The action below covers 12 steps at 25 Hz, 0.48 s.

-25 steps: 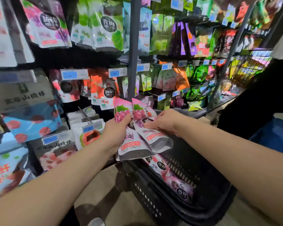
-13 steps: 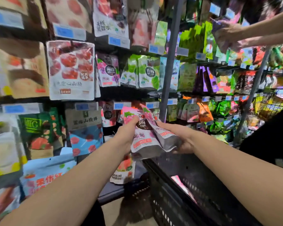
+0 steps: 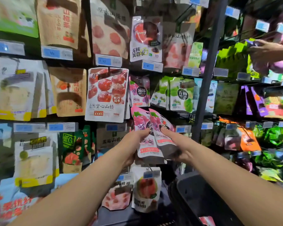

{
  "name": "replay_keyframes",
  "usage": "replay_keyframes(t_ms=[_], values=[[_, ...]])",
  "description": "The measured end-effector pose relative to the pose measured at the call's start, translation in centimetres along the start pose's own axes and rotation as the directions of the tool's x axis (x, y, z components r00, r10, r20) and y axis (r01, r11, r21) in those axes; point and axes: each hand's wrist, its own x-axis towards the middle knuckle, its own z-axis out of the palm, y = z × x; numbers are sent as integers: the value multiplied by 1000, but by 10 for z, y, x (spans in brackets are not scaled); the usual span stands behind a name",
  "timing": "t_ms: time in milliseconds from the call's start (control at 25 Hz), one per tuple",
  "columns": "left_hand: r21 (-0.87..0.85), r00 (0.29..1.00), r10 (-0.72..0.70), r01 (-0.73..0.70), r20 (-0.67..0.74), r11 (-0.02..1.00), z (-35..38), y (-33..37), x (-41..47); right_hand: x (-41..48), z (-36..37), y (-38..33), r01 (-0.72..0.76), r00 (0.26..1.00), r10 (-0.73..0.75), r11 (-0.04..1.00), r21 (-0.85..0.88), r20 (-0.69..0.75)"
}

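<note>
Holding: the left hand [image 3: 134, 142] grips the left pouch [image 3: 141, 123], thumb on its printed face; the right hand [image 3: 176, 147] grasps the right pouch [image 3: 162, 139], one finger laid along the front.
Place: both pouches are raised before the snack rack, just left of its grey post [image 3: 206, 88], under the hanging grape pouch [image 3: 139, 92] and above the black basket [image 3: 196, 193].
Axis: each pouch stands on end with its long axis upright. The tops point up and lean left, and the bottoms sit lower right.
Contact: the two overlap along their inner edges.
Held print: pink and purple fronts show grapes. A dark round badge is mostly hidden by fingers. The red band of small print low down is too blurred to read.
Grape pouch badge: 蒟蒻果冻.
Green pouch [image 3: 181, 95]: 青梅果冻.
Hawthorn pouch [image 3: 107, 95]: 自然空心山楂, red fruit pictured.
Plum pouch [image 3: 145, 38]: 无核芙蓉李.
Price tag [image 3: 108, 61]: blue patch reading 90.
Upper right: another person's hand [image 3: 265, 51] touches goods there.
</note>
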Motion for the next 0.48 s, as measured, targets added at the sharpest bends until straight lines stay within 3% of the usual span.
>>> replay_keyframes(t_ms=[240,360,480], values=[[152,967,220,-200,-131,968,0,13,56,61,-1,-34,118,993,-116,991,-70,27],[212,950,269,-234,-156,949,-3,21,69,74,-8,-61,214,976,-212,976,-39,56],[315,895,350,-260,-276,913,-11,31,76,83,-12,-87,323,946,-323,946,-8,1]])
